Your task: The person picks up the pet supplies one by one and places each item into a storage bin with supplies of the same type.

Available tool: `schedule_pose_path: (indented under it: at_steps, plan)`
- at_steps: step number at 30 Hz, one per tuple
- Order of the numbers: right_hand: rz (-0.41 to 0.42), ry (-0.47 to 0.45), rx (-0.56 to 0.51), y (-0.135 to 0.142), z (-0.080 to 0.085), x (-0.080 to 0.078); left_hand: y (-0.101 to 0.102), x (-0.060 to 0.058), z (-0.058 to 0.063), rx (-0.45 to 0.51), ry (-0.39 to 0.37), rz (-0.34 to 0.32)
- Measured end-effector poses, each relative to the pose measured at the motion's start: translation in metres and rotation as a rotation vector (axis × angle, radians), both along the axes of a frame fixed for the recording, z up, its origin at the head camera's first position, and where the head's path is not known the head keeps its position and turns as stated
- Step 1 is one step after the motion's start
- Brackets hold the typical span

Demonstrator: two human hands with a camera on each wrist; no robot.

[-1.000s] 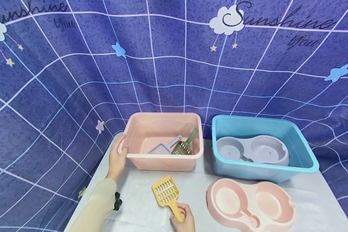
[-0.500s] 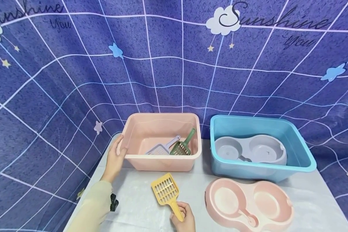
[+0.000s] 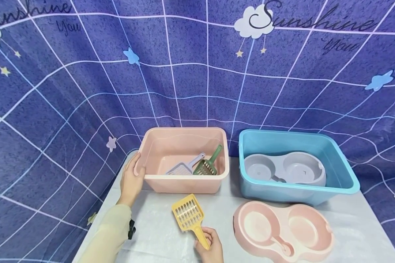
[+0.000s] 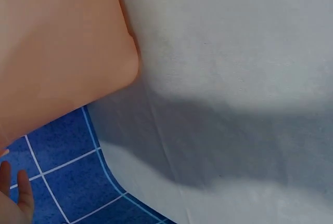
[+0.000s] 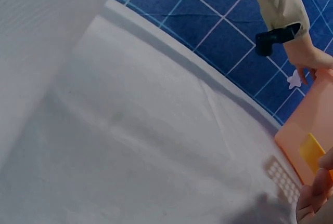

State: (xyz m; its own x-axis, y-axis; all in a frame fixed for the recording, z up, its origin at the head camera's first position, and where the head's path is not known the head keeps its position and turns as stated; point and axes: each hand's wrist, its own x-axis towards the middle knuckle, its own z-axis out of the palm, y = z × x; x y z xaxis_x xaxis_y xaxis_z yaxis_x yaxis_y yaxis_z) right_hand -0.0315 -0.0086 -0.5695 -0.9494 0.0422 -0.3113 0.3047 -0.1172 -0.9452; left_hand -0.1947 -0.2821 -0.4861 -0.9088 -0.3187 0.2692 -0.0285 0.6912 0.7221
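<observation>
A yellow litter scoop (image 3: 188,215) has its handle gripped by my right hand (image 3: 211,245). Its slotted head points up and left, in front of the pink litter box (image 3: 184,185). In the right wrist view, the scoop (image 5: 312,151) shows partly behind the fingers, and its slotted shadow falls on the table. My left hand (image 3: 131,182) rests against the box's left rim, its fingers extended. A lavender scoop (image 3: 181,169) and a green scoop (image 3: 206,168) lie inside the box. The left wrist view shows the box wall (image 4: 62,42) and some fingers (image 4: 25,190).
A blue litter box (image 3: 283,191) stands at the right with a grey double bowl (image 3: 279,160) inside. A pink double bowl (image 3: 283,223) lies in front of it on the white-covered table (image 3: 158,233). A patterned blue curtain (image 3: 191,80) closes off the back and left.
The head view has shifted slightly. The yellow scoop's head has edged up a little towards the pink box. My left hand stays at the box's left rim.
</observation>
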Motion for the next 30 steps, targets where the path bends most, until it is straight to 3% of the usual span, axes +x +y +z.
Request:
schedule_pose_path:
  at_steps: [13,20,30]
  plan:
    - [0.0,0.011,-0.021,-0.005,0.013,-0.001,0.001,0.0,-0.001,0.071,-0.003,-0.002]
    - [-0.017,0.062,-0.035,-0.006,0.013,-0.001,0.001,0.002,-0.003,0.117,0.016,-0.004]
    - [-0.01,0.044,-0.008,-0.005,0.028,0.001,0.0,0.0,-0.005,0.111,0.057,-0.004]
